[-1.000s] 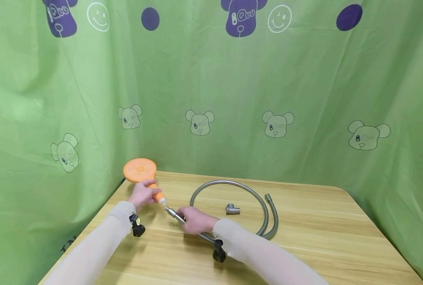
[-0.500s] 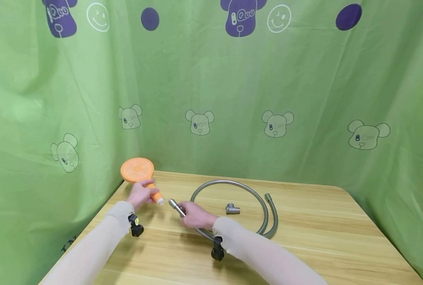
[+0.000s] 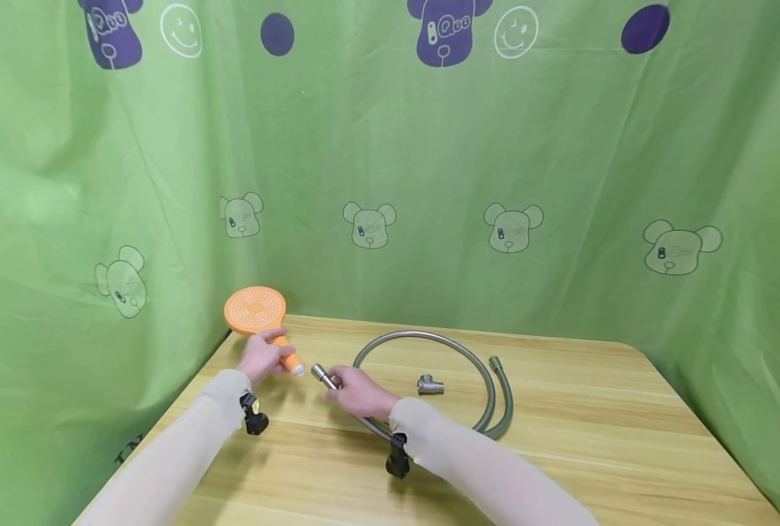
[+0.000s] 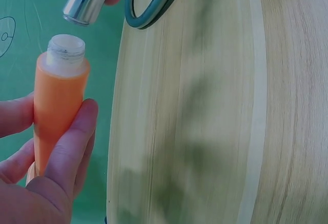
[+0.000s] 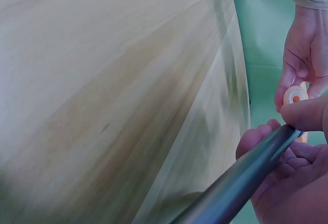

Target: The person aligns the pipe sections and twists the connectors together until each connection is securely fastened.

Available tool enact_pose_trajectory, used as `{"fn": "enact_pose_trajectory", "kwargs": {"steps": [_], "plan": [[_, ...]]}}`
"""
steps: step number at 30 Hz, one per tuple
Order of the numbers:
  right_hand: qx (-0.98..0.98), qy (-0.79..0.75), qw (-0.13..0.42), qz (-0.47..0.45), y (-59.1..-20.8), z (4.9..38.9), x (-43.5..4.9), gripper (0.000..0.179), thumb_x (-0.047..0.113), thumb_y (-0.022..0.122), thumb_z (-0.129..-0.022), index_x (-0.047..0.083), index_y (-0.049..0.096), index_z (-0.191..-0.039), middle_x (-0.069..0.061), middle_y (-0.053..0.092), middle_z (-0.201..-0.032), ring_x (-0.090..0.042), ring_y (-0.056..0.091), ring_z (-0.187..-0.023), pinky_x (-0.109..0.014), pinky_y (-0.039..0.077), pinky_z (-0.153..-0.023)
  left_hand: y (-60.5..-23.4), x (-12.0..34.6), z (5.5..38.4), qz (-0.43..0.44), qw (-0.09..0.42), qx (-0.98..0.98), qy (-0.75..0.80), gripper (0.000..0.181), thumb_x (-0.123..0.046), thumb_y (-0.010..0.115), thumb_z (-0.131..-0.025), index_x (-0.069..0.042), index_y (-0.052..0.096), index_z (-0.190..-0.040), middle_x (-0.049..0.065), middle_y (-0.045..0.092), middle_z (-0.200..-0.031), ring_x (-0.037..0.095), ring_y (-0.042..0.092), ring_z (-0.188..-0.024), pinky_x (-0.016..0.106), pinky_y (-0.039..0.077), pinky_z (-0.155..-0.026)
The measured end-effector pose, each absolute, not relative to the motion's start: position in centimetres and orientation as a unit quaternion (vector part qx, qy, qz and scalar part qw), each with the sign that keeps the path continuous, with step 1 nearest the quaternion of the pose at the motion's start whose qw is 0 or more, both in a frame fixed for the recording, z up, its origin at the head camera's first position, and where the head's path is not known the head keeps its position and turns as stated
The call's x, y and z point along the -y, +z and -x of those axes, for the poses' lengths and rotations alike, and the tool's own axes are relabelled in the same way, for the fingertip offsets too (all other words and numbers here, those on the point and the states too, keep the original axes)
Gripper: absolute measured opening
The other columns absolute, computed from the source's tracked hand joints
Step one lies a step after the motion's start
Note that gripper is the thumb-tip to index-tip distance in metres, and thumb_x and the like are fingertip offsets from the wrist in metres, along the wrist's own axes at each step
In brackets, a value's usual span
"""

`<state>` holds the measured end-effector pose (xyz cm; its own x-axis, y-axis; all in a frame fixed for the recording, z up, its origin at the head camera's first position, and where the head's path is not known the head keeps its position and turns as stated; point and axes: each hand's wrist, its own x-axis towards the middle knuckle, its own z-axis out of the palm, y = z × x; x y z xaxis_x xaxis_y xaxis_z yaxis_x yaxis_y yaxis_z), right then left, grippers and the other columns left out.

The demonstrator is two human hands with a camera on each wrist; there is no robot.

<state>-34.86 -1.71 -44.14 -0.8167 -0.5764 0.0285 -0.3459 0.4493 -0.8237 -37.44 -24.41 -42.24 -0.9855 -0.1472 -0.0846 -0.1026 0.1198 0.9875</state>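
Observation:
My left hand (image 3: 261, 357) grips the handle of an orange shower head (image 3: 255, 310), whose perforated round face is up at the table's back left corner. A pale threaded end (image 4: 66, 47) sticks out of the handle, pointing toward my right hand (image 3: 361, 394). That hand pinches a grey metal shower hose (image 5: 241, 178) between thumb and fingers, just behind its shiny connector (image 4: 84, 1). In the left wrist view, the connector hangs just above the threaded end, with a small gap between them. The hose loops behind my right hand on the table.
Inside the hose loop lies a small silver tee fitting (image 3: 429, 384). The hose's other end (image 3: 494, 362) rests on the wooden table (image 3: 580, 409) to the right. A green patterned curtain (image 3: 390, 146) hangs along the back and sides.
The hose's narrow tip, in sight a second ago, has given way to the connector's wide end. My right hand has risen slightly. My left hand still holds the shower head, nearly unmoved.

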Motion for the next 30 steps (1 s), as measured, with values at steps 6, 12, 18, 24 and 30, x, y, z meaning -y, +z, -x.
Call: {"fn": "enact_pose_trajectory", "kwargs": {"steps": [6,12,18,24,30], "plan": [[-0.818,-0.494,0.129,0.267,-44.1,35.2,2.2,0.032,-0.003,0.059,-0.093,-0.008,0.057,-0.124,-0.02,0.065,-0.1,-0.028,0.065,-0.082,-0.031,0.056,-0.067,-42.0,24.0,37.6,-0.082,0.02,0.735,-0.673,0.064,0.004,0.062,-0.093,-0.001,0.039,-0.152,0.033,0.038,-0.147,0.034,0.063,-0.104,0.037,0.061,-0.082],[-0.819,-0.499,0.119,0.259,-44.0,35.4,2.5,0.028,0.005,0.059,-0.096,-0.005,0.06,-0.122,-0.015,0.063,-0.09,-0.021,0.061,-0.07,-0.027,0.05,-0.058,-41.9,23.7,37.7,-0.077,0.04,0.737,-0.671,0.063,0.005,0.063,-0.092,-0.001,0.04,-0.151,0.033,0.039,-0.145,0.028,0.065,-0.09,0.034,0.062,-0.075],[-0.819,-0.506,0.119,0.244,-44.1,35.6,2.9,0.025,0.022,0.055,-0.104,0.001,0.064,-0.114,-0.022,0.062,-0.09,-0.012,0.049,-0.058,-0.024,0.04,-0.05,-41.9,23.6,37.7,-0.08,0.049,0.74,-0.666,0.062,0.004,0.064,-0.092,-0.001,0.042,-0.15,0.033,0.041,-0.142,0.027,0.065,-0.089,0.035,0.062,-0.076],[-0.824,-0.51,0.101,0.226,-44.0,35.7,3.2,0.031,0.029,0.052,-0.105,0.001,0.065,-0.106,-0.014,0.061,-0.082,-0.011,0.046,-0.053,-0.024,0.037,-0.047,-41.9,23.5,37.7,-0.087,0.059,0.748,-0.656,0.062,0.003,0.065,-0.092,-0.003,0.043,-0.15,0.032,0.042,-0.141,0.027,0.065,-0.089,0.034,0.062,-0.075],[-0.823,-0.521,0.102,0.202,-43.8,35.7,3.5,0.028,0.028,0.055,-0.104,0.003,0.068,-0.103,-0.008,0.06,-0.077,-0.01,0.044,-0.05,-0.023,0.034,-0.044,-41.7,23.4,37.9,-0.089,0.075,0.752,-0.649,0.063,0.002,0.067,-0.091,-0.006,0.045,-0.149,0.03,0.044,-0.14,0.026,0.065,-0.089,0.029,0.061,-0.073]]}}
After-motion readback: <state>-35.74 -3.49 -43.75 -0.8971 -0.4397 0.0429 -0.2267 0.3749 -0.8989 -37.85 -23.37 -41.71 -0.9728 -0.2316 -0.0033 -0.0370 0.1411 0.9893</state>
